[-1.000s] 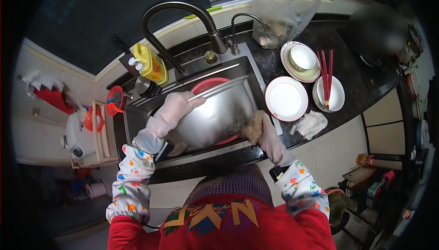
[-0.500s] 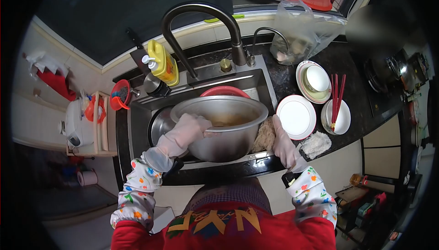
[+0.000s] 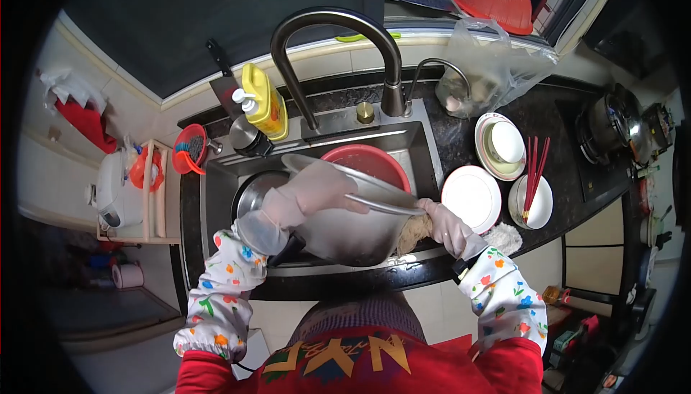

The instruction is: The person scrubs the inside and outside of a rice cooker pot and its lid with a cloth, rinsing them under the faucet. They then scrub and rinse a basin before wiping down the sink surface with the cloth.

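Note:
A large metal pot [image 3: 349,232] is tilted over the sink, its mouth turned toward the back and its grey outer wall facing me. My left hand [image 3: 317,191], in a clear glove, is closed on the near side of its rim. At the pot's right end, my gloved right hand [image 3: 445,227] has its fingers closed round a brown cloth [image 3: 414,234] that lies against the pot. Behind the pot, a red basin [image 3: 371,162] sits in the sink [image 3: 425,150]. Part of a round metal pan [image 3: 253,194] shows at the left.
A tall faucet [image 3: 392,70] arches behind the sink. Yellow bottle [image 3: 270,109] and red strainer [image 3: 190,150] stand left. On the right counter are a white plate [image 3: 471,198], stacked bowls [image 3: 504,142], a bowl with red chopsticks [image 3: 533,192], a white cloth [image 3: 504,238] and a plastic bag [image 3: 489,70].
The pot has tipped away from me, hiding its inside and showing more of the red basin. My right hand has closed in on the brown cloth and the pot's right end.

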`<act>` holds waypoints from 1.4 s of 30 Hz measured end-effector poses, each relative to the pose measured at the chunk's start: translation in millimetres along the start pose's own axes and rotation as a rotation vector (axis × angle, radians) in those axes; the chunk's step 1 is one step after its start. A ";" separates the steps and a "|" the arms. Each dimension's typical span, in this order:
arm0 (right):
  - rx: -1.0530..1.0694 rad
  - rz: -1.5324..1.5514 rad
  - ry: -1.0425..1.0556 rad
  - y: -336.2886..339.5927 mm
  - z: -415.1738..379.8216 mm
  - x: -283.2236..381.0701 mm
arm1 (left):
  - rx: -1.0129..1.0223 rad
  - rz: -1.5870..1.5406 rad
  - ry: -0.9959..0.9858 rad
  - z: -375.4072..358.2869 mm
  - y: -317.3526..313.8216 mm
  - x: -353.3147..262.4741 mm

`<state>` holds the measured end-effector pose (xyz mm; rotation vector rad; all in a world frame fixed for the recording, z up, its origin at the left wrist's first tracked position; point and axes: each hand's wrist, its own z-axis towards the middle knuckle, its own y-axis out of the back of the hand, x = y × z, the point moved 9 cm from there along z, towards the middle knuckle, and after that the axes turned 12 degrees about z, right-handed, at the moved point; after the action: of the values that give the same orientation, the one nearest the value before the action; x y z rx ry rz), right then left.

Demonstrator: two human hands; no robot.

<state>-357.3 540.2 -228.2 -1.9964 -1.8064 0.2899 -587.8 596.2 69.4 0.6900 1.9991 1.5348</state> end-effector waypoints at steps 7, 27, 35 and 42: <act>-0.026 -0.164 0.285 -60.1 -67.8 16.5 | 0.031 -0.172 -0.047 50.0 16.6 13.9; 0.227 -0.200 0.516 -107.8 -107.1 14.7 | -0.602 0.002 0.147 -51.9 4.2 -4.2; 0.047 0.196 0.105 -92.4 -117.6 -20.3 | -0.700 0.018 0.054 -89.7 21.1 -32.8; -0.008 0.280 0.510 -91.1 -148.6 -25.9 | -0.915 -0.162 0.253 -156.9 73.9 -35.2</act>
<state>-378.0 494.2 -59.3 -2.0879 -1.2185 -0.1387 -661.9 478.8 179.1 -0.0410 1.2137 2.2269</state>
